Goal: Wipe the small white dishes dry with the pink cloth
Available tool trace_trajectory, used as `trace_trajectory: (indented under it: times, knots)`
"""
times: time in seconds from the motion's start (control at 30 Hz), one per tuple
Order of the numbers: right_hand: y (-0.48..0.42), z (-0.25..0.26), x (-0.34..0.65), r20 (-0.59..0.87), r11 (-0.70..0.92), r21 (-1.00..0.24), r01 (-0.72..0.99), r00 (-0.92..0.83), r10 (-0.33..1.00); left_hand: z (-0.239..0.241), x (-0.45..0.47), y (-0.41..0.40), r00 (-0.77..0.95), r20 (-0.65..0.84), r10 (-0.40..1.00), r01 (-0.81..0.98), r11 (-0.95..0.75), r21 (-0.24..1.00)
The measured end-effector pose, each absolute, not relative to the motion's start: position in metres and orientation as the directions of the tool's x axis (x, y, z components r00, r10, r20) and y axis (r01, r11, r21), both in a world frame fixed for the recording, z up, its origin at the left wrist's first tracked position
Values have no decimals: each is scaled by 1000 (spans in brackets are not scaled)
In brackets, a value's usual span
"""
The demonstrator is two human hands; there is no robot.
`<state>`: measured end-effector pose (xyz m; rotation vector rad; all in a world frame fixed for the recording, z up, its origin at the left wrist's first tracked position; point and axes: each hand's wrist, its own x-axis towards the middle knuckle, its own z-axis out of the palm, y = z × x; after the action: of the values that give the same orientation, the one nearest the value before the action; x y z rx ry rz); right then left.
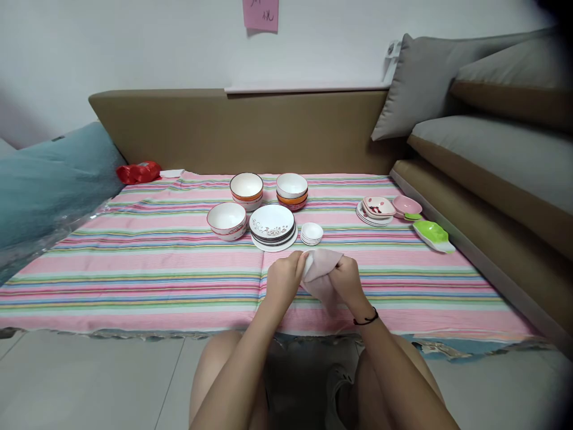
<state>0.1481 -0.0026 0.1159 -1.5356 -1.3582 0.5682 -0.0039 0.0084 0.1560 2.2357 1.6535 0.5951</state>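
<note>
My two hands meet over the front middle of the striped cloth (134,263). A pale pink rag (324,266) is bunched between them. My right hand (348,282), with a black band at the wrist, grips the rag. My left hand (283,280) pinches what looks like a small white dish (307,261); only its edge shows, the rest is wrapped in the rag. Just beyond the hands stands a stack of small white dishes (312,233).
Behind are a stack of patterned plates (273,227), a white bowl (227,220) and two bowl stacks (246,190) (292,191). To the right lie pink plates (376,210), a pink bowl (406,206) and a green dish (432,235). A red bag (138,172) lies far left; cushions flank both sides.
</note>
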Motion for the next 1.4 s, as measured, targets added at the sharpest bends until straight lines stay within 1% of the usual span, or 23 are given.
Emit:
trace_trajectory:
  times: [0.1, 0.23, 0.33, 0.4, 0.47, 0.57, 0.63, 0.7, 0.83, 0.9, 1.0, 1.07, 1.17, 1.27, 1.4]
  knots:
    - [-2, 115, 146, 193, 107, -933, 344, 228, 954, 155, -4, 10, 193, 163, 968, 816, -250, 521]
    - [-1, 116, 143, 101, 75, -985, 155, 164, 981, 154, -7, 13, 127, 207, 970, 759, -230, 610]
    - [-2, 119, 142, 74, 64, -995, 80, 127, 989, 153, -13, 16, 101, 211, 972, 668, -223, 710]
    - [-4, 122, 142, 67, 60, -996, 65, 115, 991, 151, -16, 18, 101, 194, 976, 562, -217, 798]
    - [-5, 124, 141, 59, 53, -997, 61, 111, 992, 148, -16, 20, 125, 150, 981, 410, -188, 892]
    - [-6, 124, 141, 69, 58, -995, 82, 141, 988, 144, -14, 22, 206, 34, 978, 162, -68, 984]
    - [-4, 122, 141, 91, 70, -991, 118, 187, 978, 142, -13, 23, 280, -30, 960, 53, 15, 998]
    - [-2, 120, 141, 123, 87, -984, 156, 241, 963, 142, -13, 23, 354, -50, 934, 7, 50, 999]
    - [3, 115, 142, 200, 145, -971, 190, 318, 927, 143, -13, 20, 427, 9, 904, 54, -35, 998]
    - [5, 114, 144, 203, 146, -972, 186, 341, 918, 143, -13, 19, 444, 32, 895, 78, -74, 994]
    - [6, 113, 146, 180, 112, -975, 193, 386, 905, 144, -11, 19, 475, 26, 880, 75, -70, 995]
    - [6, 112, 146, 171, 96, -975, 201, 398, 901, 144, -10, 20, 467, 38, 883, 82, -86, 993]
    - [7, 112, 145, 196, 132, -971, 198, 354, 915, 144, -9, 23, 415, 92, 905, 88, -140, 986]
    - [7, 112, 143, 226, 167, -965, 201, 318, 921, 143, -9, 23, 425, 75, 902, 71, -116, 991]
    - [5, 111, 143, 218, 150, -967, 204, 367, 905, 139, -9, 21, 495, 54, 867, 55, -93, 994]
